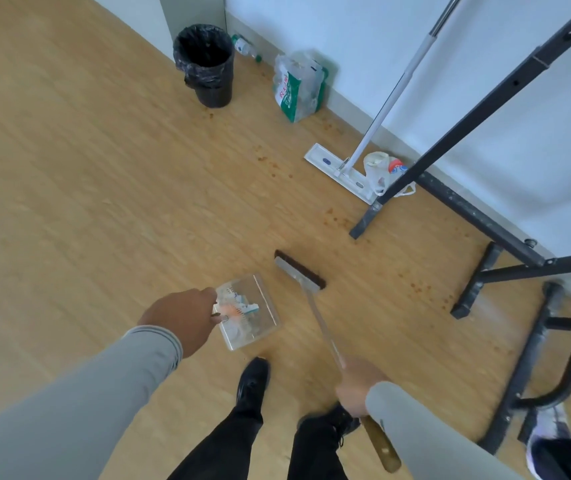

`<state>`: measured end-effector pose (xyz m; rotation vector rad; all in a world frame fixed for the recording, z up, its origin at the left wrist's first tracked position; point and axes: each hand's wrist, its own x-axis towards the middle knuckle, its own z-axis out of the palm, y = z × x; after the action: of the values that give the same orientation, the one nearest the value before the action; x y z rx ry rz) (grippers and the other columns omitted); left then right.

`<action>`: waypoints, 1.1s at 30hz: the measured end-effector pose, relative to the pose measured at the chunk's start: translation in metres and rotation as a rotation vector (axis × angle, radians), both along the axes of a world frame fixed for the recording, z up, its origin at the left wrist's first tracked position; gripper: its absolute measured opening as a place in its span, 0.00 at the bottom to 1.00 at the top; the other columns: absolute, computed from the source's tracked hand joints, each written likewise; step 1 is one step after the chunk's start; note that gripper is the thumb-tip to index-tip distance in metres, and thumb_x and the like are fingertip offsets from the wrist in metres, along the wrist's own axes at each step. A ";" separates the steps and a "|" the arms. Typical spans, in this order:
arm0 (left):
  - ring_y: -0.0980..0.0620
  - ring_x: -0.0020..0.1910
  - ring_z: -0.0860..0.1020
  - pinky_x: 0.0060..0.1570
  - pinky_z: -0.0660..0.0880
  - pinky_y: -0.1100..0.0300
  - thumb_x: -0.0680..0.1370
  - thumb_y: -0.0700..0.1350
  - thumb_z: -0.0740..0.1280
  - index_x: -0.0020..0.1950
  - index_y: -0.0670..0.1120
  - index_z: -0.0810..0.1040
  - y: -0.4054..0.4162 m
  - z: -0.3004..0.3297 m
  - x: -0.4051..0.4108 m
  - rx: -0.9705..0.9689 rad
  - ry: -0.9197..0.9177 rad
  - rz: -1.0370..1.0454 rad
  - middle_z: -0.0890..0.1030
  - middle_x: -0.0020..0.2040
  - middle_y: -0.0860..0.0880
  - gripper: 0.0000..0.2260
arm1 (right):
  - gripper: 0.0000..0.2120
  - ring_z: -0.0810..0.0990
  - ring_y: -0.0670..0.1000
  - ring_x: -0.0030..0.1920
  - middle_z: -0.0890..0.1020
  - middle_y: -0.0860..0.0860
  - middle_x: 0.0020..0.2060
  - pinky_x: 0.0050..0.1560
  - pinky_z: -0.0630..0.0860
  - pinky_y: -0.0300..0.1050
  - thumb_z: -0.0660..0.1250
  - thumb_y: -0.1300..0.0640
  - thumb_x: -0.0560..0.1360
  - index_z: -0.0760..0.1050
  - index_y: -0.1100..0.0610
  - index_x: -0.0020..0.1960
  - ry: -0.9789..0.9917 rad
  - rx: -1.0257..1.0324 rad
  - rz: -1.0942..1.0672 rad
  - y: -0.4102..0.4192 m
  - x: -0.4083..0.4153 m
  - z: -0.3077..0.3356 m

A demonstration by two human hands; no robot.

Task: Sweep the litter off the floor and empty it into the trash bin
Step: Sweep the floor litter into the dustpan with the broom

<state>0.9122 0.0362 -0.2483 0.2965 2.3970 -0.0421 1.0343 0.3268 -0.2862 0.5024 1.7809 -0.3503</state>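
Grey long sleeves (69, 403), black trousers (228, 445), black shoes (252, 382).

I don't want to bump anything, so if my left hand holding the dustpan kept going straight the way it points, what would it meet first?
Probably bare floor; the trash bin stands further along, though depth is unclear.

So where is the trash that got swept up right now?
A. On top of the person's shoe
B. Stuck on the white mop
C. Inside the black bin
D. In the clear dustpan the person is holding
D. The left hand holds the clear dustpan just above the floor, with bits of litter lying inside it, while the black bin stands far off by the wall.
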 end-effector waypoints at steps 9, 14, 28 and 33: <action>0.47 0.50 0.81 0.43 0.72 0.56 0.84 0.55 0.59 0.63 0.49 0.71 -0.002 0.005 -0.004 0.036 -0.002 -0.001 0.79 0.53 0.49 0.13 | 0.22 0.68 0.51 0.24 0.76 0.57 0.30 0.25 0.63 0.38 0.65 0.62 0.75 0.73 0.56 0.69 -0.047 -0.114 -0.609 0.051 0.033 0.097; 0.46 0.49 0.80 0.42 0.71 0.56 0.84 0.55 0.60 0.63 0.49 0.71 0.001 0.003 -0.003 0.044 0.020 -0.008 0.79 0.52 0.49 0.13 | 0.15 0.72 0.52 0.29 0.75 0.54 0.34 0.30 0.72 0.44 0.61 0.62 0.75 0.73 0.56 0.61 0.058 0.003 -0.408 0.042 0.011 0.064; 0.46 0.47 0.78 0.45 0.75 0.54 0.82 0.53 0.64 0.61 0.48 0.74 0.002 0.001 0.002 0.034 -0.024 0.056 0.76 0.46 0.50 0.12 | 0.34 0.69 0.48 0.25 0.75 0.52 0.27 0.27 0.70 0.41 0.62 0.63 0.78 0.56 0.54 0.81 -0.014 -0.266 -0.611 0.010 0.052 0.079; 0.48 0.46 0.79 0.46 0.77 0.55 0.82 0.53 0.64 0.61 0.49 0.75 -0.012 0.013 0.010 0.026 -0.043 0.060 0.78 0.47 0.51 0.12 | 0.28 0.69 0.48 0.24 0.74 0.52 0.28 0.27 0.71 0.42 0.61 0.64 0.78 0.64 0.53 0.77 0.110 -0.221 -0.678 0.010 0.100 0.107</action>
<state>0.9226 0.0243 -0.2354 0.2353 2.3642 0.0231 1.1346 0.3369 -0.1797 0.9349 1.6064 -1.0478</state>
